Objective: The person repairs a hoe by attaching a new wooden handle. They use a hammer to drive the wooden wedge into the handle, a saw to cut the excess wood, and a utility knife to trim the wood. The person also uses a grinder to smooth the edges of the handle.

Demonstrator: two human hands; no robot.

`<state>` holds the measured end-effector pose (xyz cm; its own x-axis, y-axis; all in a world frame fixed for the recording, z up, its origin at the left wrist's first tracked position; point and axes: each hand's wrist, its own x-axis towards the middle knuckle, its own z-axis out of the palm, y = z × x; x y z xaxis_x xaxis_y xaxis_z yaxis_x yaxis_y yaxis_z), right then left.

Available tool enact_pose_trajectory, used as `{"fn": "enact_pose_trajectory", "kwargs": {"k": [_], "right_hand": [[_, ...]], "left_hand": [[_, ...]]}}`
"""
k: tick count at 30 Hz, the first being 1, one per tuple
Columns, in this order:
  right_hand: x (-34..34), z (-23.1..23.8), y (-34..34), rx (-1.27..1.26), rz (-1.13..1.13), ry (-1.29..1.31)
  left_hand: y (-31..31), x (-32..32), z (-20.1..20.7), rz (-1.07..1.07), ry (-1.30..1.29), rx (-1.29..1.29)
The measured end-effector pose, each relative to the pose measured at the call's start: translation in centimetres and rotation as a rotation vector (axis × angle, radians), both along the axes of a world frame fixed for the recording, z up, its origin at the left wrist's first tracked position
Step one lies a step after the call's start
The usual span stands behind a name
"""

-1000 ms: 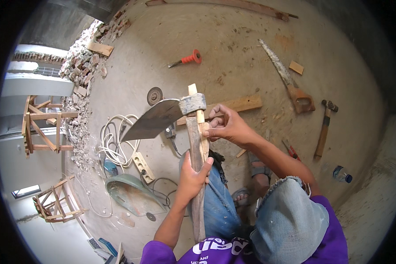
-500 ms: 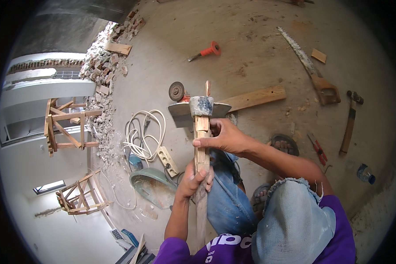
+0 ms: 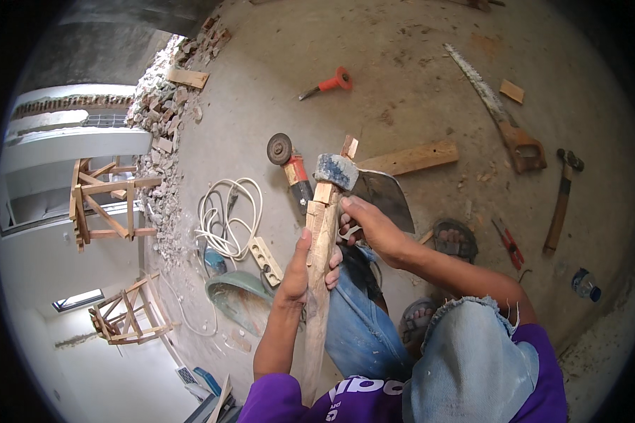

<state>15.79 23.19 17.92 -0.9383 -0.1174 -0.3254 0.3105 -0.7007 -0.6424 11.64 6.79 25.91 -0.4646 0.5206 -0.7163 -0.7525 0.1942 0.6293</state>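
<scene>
A hoe is held up in front of me, its wooden handle (image 3: 316,331) slanting from my lap toward the middle of the view. My left hand (image 3: 298,271) wraps round the handle partway up. Curled against the handle's right side, just below the metal socket (image 3: 336,171), is my right hand (image 3: 375,227); some of its fingers are hidden. Pale wood strips (image 3: 315,217) lie along the handle's upper part, and a wood end (image 3: 349,146) sticks out beyond the socket. The dark hoe blade (image 3: 386,201) spreads behind it to the right.
An angle grinder (image 3: 293,169), a white cable (image 3: 226,236) and a socket strip (image 3: 266,259) lie left of the hoe. Beyond are a plank (image 3: 409,157) and red-guarded chisel (image 3: 329,83). A handsaw (image 3: 522,144), hammer (image 3: 561,201) and pliers (image 3: 509,245) lie right. Rubble (image 3: 164,120) lines the left.
The hoe has turned, so its blade now points to the right and the grinder shows in full. My left hand has moved up the handle. My right hand has shifted to the handle's right side.
</scene>
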Motion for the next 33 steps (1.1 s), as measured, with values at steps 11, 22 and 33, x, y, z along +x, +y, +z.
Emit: {"fn": "enact_pose_trajectory", "kwargs": {"k": [11,22,33], "right_hand": [[1.0,-0.3,2.1,0.210,-0.021,0.027],[2.4,-0.3,3.9,0.223,-0.081,-0.052],[3.0,0.6,6.6,0.197,-0.103,0.002]], "left_hand": [[2.4,0.8,-1.6,-0.006,0.040,-0.062],[3.7,1.9,-3.1,-0.450,0.899,-0.088],[3.9,3.8,-2.0,-0.152,0.364,0.164]]}}
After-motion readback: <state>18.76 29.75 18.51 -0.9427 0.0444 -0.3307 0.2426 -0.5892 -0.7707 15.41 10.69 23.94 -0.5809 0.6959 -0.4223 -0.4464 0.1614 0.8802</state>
